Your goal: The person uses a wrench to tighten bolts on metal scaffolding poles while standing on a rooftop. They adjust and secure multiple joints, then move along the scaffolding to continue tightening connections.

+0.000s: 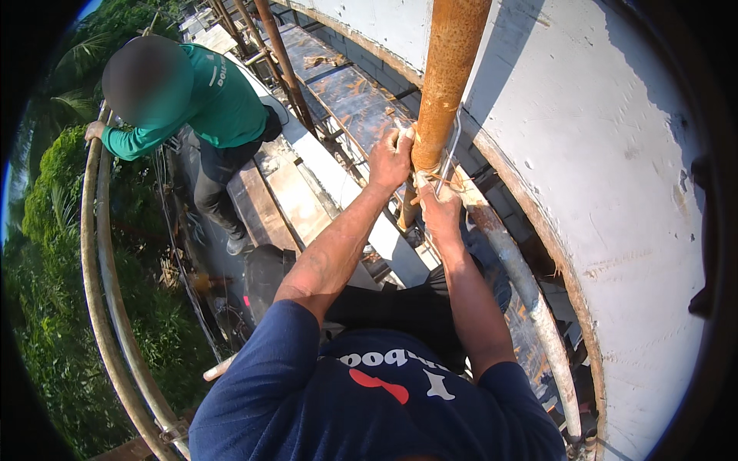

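Rusty orange upright steel pipe as landmark, rising out of frame at top, long axis running near vertical with slight lean to the right.

Left hand pressed against left flank of pipe, fingers curled shut around something pale at the pipe face; what exactly is pinched too small to tell.

Right hand just below and slightly right of left hand, closed on thin tan tie strands at foot of pipe. Both hands touching pipe; left the higher, right the lower and nearer the joint.

Thin bent grey metal rod hanging along right side of pipe, just above right hand.

Second pipe, pale, plaster-crusted and rusty, slanting down and right from base of landmark pipe, crossing it where the strands sit.

Right of pipe: curved white plastered wall, close behind.

Left of pipe, lower down: weathered wooden scaffold planks. Well apart to the left, another person in a green long-sleeved shirt, one hand on curved grey guard rail tubes. Green foliage far beneath the rail.

Tie point lies directly between both hands, tight against pipe, strands across pipe axis.
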Motion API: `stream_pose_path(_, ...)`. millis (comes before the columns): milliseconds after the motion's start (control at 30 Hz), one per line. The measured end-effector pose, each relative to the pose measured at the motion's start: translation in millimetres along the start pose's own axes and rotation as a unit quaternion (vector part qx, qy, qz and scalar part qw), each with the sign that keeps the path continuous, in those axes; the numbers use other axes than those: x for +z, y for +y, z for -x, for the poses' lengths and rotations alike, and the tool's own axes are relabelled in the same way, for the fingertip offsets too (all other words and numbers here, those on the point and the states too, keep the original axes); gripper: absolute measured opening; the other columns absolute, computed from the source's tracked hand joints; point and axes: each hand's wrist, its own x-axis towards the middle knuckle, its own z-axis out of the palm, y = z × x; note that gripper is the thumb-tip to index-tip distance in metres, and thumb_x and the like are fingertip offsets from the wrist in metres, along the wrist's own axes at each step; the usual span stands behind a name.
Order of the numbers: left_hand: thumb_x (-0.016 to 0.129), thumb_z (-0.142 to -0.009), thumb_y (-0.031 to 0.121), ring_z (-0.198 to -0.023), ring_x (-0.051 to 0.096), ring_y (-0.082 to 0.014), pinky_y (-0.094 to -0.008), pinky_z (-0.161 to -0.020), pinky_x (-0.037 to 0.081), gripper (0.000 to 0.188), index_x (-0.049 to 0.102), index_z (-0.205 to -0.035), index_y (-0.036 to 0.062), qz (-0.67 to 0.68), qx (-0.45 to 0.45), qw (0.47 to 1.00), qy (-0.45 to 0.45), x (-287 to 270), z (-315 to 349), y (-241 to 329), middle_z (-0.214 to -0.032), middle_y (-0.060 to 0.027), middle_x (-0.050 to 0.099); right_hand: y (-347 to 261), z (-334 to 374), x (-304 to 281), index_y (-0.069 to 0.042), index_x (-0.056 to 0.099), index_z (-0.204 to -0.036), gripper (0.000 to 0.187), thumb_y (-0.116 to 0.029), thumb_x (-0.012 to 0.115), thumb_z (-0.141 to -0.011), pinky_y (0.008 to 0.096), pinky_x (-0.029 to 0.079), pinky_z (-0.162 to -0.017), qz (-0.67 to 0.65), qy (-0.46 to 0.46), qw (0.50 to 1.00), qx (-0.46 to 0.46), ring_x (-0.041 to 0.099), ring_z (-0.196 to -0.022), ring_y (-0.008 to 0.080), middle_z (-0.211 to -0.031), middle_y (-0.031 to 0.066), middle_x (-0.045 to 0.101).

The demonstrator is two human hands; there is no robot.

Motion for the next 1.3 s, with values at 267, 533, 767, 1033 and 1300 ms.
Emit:
stream_pose_path(267,0.056,-0.099,0.041,-0.089,0.064,-0.0488,-0.0526,-0.077,0.049,0.04,0.065,-0.098,0.0021,-0.011,-0.006,1.0,-0.005,0.9,0.5,-1.0,-0.089,-0.0283,0.067,-1.0,-10.0,-12.8,-0.004,0.069,-0.099,0.019,-0.019,0.074,-0.089,0.0235,0.039,-0.049,-0.118,-0.087,0.986,0.076,0.052,-0.057,0.0073,-0.075,0.0,0.063)
stream_pose_path(533,0.057,-0.098,0.036,-0.088,0.064,-0.0476,-0.0506,-0.076,0.049,0.036,0.065,-0.099,0.0012,-0.019,-0.003,1.0,0.005,1.6,0.2,0.8,-0.09,-0.0273,0.067,-4.2,-11.5,-19.1,-0.003,0.069,-0.098,0.019,-0.019,0.073,-0.09,0.0231,0.034,-0.044,-0.134,-0.087,0.977,0.139,0.049,-0.053,0.0065,-0.072,-0.0013,0.06)
stream_pose_path(767,0.054,-0.098,0.03,-0.088,0.063,-0.0454,-0.0476,-0.077,0.049,0.032,0.063,-0.102,-0.0002,-0.01,-0.037,0.999,-0.023,-0.8,0.8,2.2,-0.091,-0.0261,0.065,2.2,-17.0,-20.3,0.001,0.07,-0.102,0.023,-0.018,0.074,-0.088,0.0281,0.041,-0.05,0.019,-0.062,0.997,0.046,0.054,-0.058,0.0102,-0.081,0.0056,0.068)
stream_pose_path(1033,0.054,-0.097,0.029,-0.091,0.064,-0.0463,-0.0493,-0.078,0.049,0.031,0.063,-0.101,-0.0002,-0.048,0.026,0.998,0.031,3.6,-1.2,0.8,-0.095,-0.0276,0.066,4.4,-24.9,-23.7,-0.002,0.071,-0.1,0.026,-0.026,0.072,-0.09,0.0275,0.037,-0.047,0.024,-0.086,0.985,0.148,0.05,-0.055,0.0095,-0.074,0.0015,0.064)
stream_pose_path(1300,0.058,-0.097,0.035,-0.087,0.064,-0.0472,-0.0511,-0.075,0.049,0.034,0.064,-0.1,0.0015,-0.007,-0.021,1.0,-0.015,1.1,-0.9,-0.5,-0.089,-0.0267,0.067,11.2,-9.6,-1.9,-0.002,0.07,-0.103,0.023,-0.024,0.067,-0.095,0.0228,0.034,-0.045,0.024,0.013,0.998,0.062,0.047,-0.052,0.0053,-0.077,0.0009,0.064)
